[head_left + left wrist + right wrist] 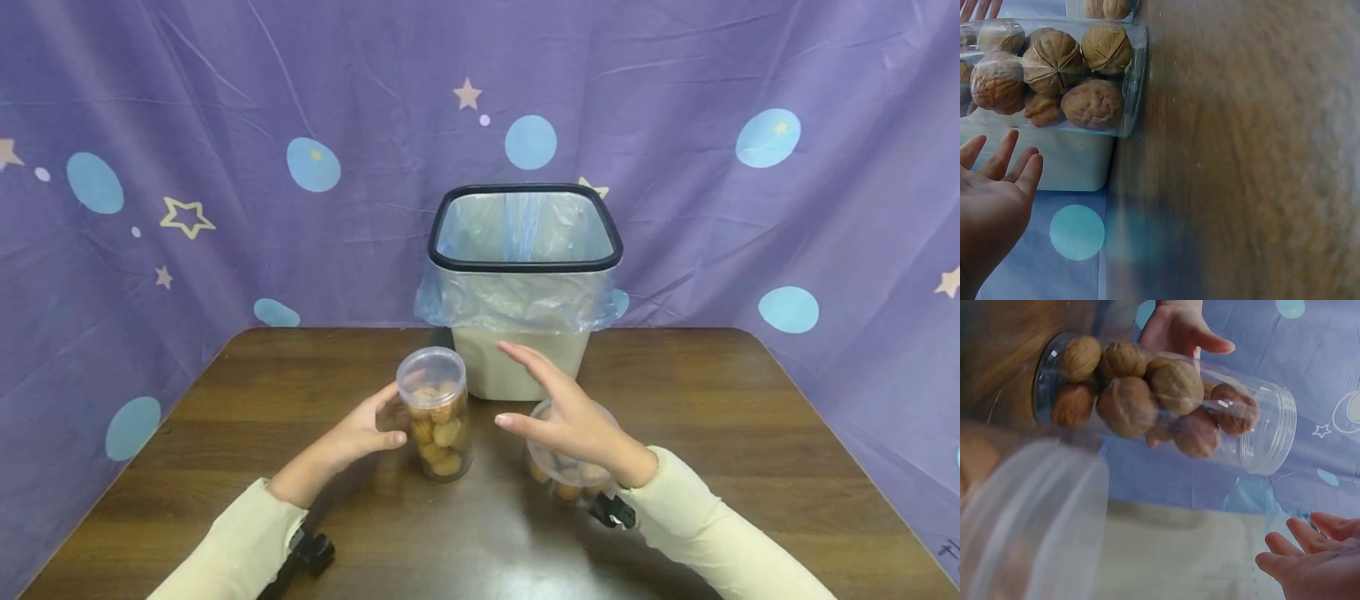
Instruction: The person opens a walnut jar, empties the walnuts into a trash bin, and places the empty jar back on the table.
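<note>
A tall clear jar [441, 433] of walnuts stands upright on the table, left of the middle. Beside it is my left hand [360, 433], thumb apart and fingers extended, partly hidden behind the jar. In the left wrist view a gap shows between those fingers and the jar [1054, 69]. My right hand [566, 421] hovers with fingers spread, holding nothing, over a shorter, wider clear jar [573, 479] that also contains walnuts. The right wrist view shows the tall jar's ribbed clear neck [1269, 428]; whether a lid covers it I cannot tell.
Behind the jars stands a cream bin [517, 358] with a black rim [525, 267] and a bluish plastic liner. The brown wooden table [712, 400] ends at a purple patterned curtain [375, 100]. Black wrist mounts [313, 550] sit under both sleeves.
</note>
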Tool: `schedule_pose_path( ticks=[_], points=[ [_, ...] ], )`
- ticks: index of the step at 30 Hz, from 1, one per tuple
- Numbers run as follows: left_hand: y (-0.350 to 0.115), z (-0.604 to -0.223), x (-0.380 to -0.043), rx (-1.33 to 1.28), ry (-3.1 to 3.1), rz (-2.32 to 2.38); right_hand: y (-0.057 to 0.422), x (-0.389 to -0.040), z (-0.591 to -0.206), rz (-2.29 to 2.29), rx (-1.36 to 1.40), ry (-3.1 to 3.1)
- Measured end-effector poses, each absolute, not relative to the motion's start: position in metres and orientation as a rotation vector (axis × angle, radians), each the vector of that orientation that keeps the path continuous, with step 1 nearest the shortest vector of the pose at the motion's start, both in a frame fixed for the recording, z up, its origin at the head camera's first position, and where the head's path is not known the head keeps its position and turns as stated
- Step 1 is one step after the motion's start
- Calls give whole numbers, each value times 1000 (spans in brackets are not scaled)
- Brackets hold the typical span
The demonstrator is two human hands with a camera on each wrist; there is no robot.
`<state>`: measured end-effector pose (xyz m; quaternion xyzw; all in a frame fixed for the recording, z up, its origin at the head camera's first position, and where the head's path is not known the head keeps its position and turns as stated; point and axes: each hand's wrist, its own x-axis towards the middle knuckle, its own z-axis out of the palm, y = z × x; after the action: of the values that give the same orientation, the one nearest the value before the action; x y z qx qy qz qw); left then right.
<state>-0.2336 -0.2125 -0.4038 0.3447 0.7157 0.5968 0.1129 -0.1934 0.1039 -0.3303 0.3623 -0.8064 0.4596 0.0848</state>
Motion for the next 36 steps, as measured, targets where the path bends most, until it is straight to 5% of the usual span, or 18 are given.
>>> schedule_pose_path(
  ticks=[36],
  points=[
    [-197, -422, -242, 964, 1864, 1876, 34, -216, -327, 1758, 1035, -2321]
  ],
)
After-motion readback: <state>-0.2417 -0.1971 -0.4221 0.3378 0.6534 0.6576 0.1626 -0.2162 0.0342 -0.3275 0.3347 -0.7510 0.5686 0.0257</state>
